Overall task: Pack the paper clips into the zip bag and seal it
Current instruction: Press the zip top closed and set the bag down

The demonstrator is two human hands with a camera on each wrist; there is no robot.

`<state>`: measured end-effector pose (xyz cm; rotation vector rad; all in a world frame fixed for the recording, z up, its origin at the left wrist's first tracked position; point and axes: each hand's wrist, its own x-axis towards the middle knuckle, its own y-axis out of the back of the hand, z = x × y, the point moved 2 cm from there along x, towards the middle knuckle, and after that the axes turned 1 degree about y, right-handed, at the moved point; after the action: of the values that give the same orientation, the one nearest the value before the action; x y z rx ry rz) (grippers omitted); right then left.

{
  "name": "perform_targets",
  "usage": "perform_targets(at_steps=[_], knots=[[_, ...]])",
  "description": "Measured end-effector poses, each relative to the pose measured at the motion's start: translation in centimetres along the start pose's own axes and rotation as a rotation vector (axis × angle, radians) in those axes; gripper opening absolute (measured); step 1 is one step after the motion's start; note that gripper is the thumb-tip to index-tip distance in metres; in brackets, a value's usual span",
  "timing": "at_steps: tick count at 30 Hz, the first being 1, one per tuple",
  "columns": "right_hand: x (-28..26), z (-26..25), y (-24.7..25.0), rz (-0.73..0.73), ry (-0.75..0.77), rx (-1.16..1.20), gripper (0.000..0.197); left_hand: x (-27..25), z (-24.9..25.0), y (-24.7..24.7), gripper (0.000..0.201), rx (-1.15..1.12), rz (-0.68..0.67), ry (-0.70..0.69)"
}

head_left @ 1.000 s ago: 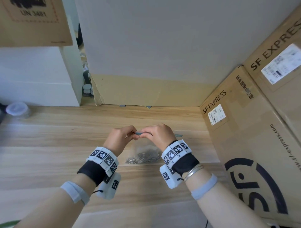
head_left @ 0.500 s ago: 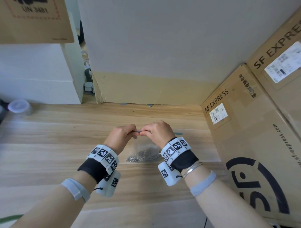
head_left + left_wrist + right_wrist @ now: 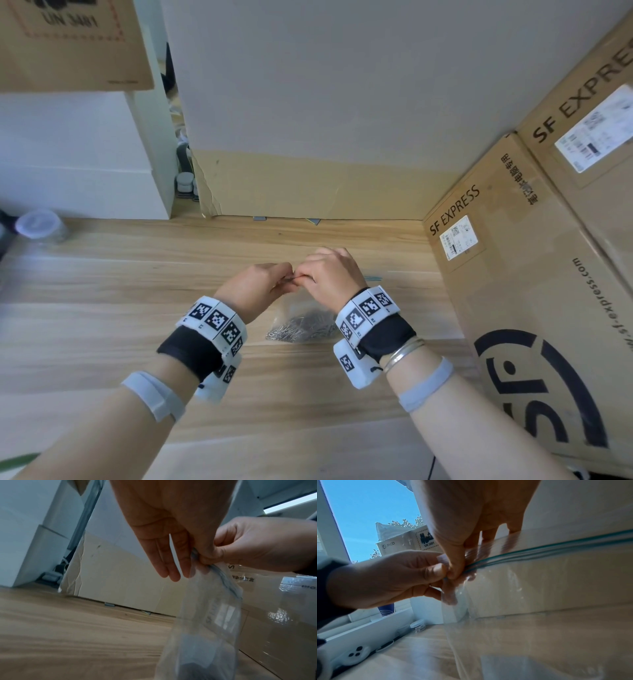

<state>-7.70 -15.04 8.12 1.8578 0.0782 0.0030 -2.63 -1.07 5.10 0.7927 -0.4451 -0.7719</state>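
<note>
Pinching zip bag (image 3: 301, 308) top, both hands hiding seal

hands (image 3: 202, 555) pinching zip bag (image 3: 211, 615) top

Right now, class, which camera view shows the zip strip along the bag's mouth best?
The right wrist view: the zip strip runs long and clear from the pinching fingers. The left wrist view shows a shorter, blurred stretch. In the head view both hands hide most of it; only a short end shows.

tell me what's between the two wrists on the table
The zip bag, with the paper clips heaped inside it at the bottom, seen in the head view.
</note>
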Motion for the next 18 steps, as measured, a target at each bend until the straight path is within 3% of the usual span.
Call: perform_targets(at_steps=[6,11,18], knots=[[-0.1,-0.3,0.1,0.014,-0.011,0.027,0.019,1.5,0.9,0.9,0.021,0.268,-0.201,-0.031],[-0.8,0.6,-0.1,0.069,-0.028,-0.017,0.018,1.6,1.5,1.4,0.028,0.591,-0.204,-0.094],[-2.5,3.5,0.2,0.103,-0.099,-0.06,0.015,1.5,0.7,1.8,0.024,0.633,-0.233,-0.126]])
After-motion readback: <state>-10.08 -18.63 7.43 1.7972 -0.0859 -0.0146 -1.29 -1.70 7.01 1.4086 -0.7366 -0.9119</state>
